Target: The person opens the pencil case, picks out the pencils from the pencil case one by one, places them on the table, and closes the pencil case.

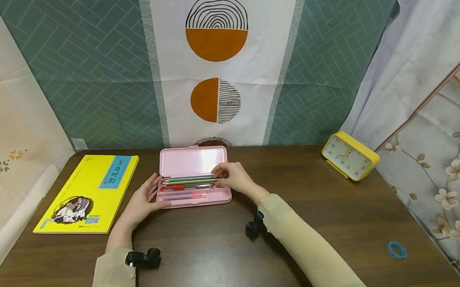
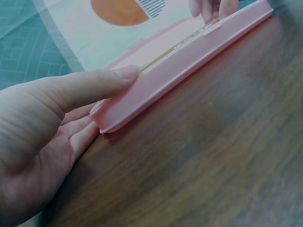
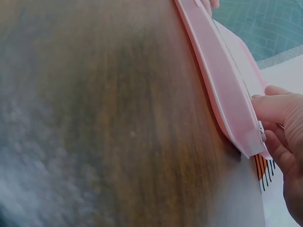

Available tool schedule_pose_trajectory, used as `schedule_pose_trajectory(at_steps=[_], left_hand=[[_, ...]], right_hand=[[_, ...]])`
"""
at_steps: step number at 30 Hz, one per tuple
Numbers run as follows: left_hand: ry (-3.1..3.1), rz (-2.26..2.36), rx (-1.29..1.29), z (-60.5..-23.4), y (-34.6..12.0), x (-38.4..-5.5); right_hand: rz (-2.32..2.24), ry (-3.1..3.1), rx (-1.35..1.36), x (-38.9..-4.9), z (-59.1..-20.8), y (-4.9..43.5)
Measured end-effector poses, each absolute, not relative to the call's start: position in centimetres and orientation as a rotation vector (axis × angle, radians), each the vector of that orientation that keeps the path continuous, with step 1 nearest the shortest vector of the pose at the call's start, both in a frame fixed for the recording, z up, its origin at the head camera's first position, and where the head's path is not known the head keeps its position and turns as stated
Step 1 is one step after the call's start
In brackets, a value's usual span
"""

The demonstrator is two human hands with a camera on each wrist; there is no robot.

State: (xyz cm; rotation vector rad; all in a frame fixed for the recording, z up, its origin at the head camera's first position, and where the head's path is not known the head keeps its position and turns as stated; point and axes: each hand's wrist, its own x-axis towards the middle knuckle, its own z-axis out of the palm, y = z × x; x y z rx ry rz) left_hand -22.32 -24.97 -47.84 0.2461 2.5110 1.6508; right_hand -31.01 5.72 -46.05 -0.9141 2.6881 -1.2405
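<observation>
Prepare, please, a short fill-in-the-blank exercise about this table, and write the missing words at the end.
The left hand touches the pencil case at its ____ end, as the person sees it.
The lid is not closed but ____.
The book and the clock share one main colour: ____.
The small ring is coloured ____.

Missing words: left; open; yellow; blue.

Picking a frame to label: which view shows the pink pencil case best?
Head: the pink pencil case shows nearly whole, lid open, pens inside visible. Left wrist shows mainly its outer wall aslant, the left hand at one end; right wrist, likewise a slanted wall, the right hand at the other.
</observation>
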Motion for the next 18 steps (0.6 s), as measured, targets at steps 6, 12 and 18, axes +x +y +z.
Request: schedule_pose_trajectory(at_steps=[6, 12, 18], left_hand=[[2.51, 1.651, 0.247, -47.81, -24.87, -22.31], [2.499, 1.659, 0.242, -47.76, -24.84, -22.32], [2.496, 1.662, 0.238, -47.68, -24.89, -22.27]], right_hand=[[-1.229, 2.695, -0.931, -30.97, -46.25, 5.74], [-1.221, 2.702, -0.944, -31.01, -46.25, 5.64], [-1.197, 2.698, -0.903, -31.1, -46.05, 5.42]])
